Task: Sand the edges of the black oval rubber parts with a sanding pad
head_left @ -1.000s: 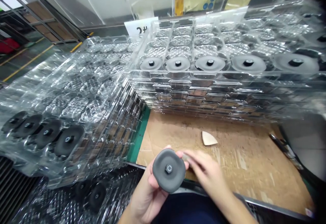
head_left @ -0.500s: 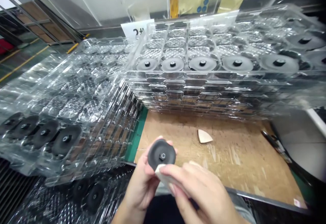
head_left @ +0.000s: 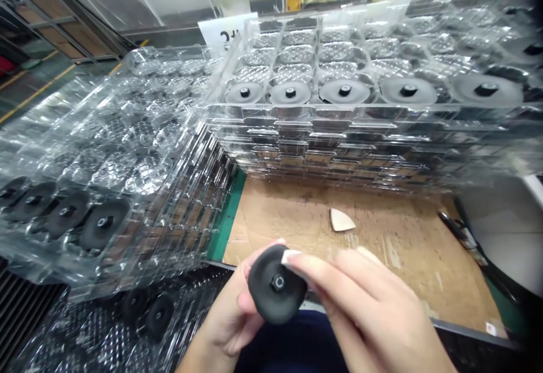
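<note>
My left hand (head_left: 231,319) grips a dark grey rounded disc (head_left: 275,291) with a small nut at its centre, held low in front of me. My right hand (head_left: 365,311) reaches in from the right, its fingers pinched against the disc's upper right edge; anything between them is too blurred to name. A stack of clear plastic trays (head_left: 348,135) ahead carries a front row of grey discs (head_left: 343,91). A second tray stack (head_left: 106,192) on the left holds black discs (head_left: 104,231) in its near row.
A worn cardboard sheet (head_left: 382,248) lies on a green mat, with a small pale triangular piece (head_left: 340,221) on it. A dark tool (head_left: 460,237) lies at the right edge. More black discs (head_left: 159,313) sit in a low tray at bottom left.
The disc has tilted and dropped slightly in my left hand. My right hand has shifted from below the disc to its upper right edge. The view has shifted a little.
</note>
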A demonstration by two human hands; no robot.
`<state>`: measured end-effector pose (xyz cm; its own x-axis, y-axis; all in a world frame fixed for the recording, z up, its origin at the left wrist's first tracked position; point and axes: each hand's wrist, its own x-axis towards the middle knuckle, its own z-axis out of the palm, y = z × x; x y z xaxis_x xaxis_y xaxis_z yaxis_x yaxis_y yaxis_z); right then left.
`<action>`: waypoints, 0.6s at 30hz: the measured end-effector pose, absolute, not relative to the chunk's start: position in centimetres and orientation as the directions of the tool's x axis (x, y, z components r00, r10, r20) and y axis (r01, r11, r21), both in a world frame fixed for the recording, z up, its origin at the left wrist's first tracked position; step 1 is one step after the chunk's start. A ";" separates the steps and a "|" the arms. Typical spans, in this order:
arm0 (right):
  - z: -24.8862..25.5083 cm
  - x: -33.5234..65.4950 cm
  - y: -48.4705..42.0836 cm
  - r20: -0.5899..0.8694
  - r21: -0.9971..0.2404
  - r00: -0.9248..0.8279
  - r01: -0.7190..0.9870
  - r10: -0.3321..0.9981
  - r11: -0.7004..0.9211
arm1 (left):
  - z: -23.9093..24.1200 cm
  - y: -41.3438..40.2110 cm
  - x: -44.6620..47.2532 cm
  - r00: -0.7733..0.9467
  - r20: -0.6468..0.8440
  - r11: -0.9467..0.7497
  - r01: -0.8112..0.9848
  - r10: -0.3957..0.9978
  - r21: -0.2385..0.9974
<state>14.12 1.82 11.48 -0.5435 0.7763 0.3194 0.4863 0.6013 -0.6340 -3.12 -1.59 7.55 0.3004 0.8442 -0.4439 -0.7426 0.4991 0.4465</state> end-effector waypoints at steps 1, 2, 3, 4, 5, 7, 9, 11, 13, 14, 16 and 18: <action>11.6 13.9 2.5 0.368 -0.619 -0.575 0.435 0.731 0.654 | 7.5 -1.7 -3.0 0.306 -0.449 0.503 -0.750 0.840 0.431; 11.7 13.7 3.2 0.410 -0.630 -0.605 0.353 0.683 0.691 | 7.5 -1.9 -2.9 0.304 -0.445 0.496 -0.758 0.843 0.423; 11.6 13.5 3.9 0.427 -0.674 -0.615 0.271 0.662 0.687 | 7.4 -2.0 -2.8 0.303 -0.428 0.485 -0.765 0.852 0.424; 11.2 13.4 4.4 0.418 -0.737 -0.597 0.218 0.685 0.640 | 7.4 -2.1 -2.8 0.308 -0.400 0.473 -0.769 0.863 0.429; 10.6 13.5 4.8 0.371 -0.802 -0.552 0.215 0.747 0.557 | 7.4 -2.1 -2.8 0.316 -0.365 0.460 -0.773 0.876 0.437; 8.5 14.1 4.7 0.213 -0.871 -0.391 0.339 0.895 0.356 | 7.4 -2.2 -3.1 0.344 -0.308 0.453 -0.777 0.887 0.437; 5.5 15.0 3.6 0.092 -0.846 -0.289 0.482 0.953 0.228 | 7.3 -2.3 -3.5 0.359 -0.295 0.457 -0.787 0.885 0.414; 2.2 16.0 1.8 0.024 -0.811 -0.343 0.542 0.939 0.219 | 7.1 -2.4 -3.8 0.353 -0.312 0.459 -0.795 0.882 0.397; -0.4 16.7 0.3 -0.004 -0.798 -0.406 0.552 0.914 0.242 | 7.0 -2.4 -3.9 0.348 -0.335 0.465 -0.797 0.875 0.386; -1.1 17.1 -0.2 -0.010 -0.794 -0.418 0.556 0.909 0.247 | 7.0 -2.4 -3.9 0.349 -0.341 0.468 -0.796 0.873 0.383; -1.0 17.6 -0.5 -0.024 -0.785 -0.393 0.577 0.919 0.226 | 7.1 -2.3 -3.7 0.354 -0.347 0.476 -0.791 0.868 0.384; 1.5 17.8 0.1 -0.023 -0.766 -0.316 0.615 0.949 0.187 | 7.3 -2.2 -3.4 0.381 -0.349 0.502 -0.772 0.856 0.390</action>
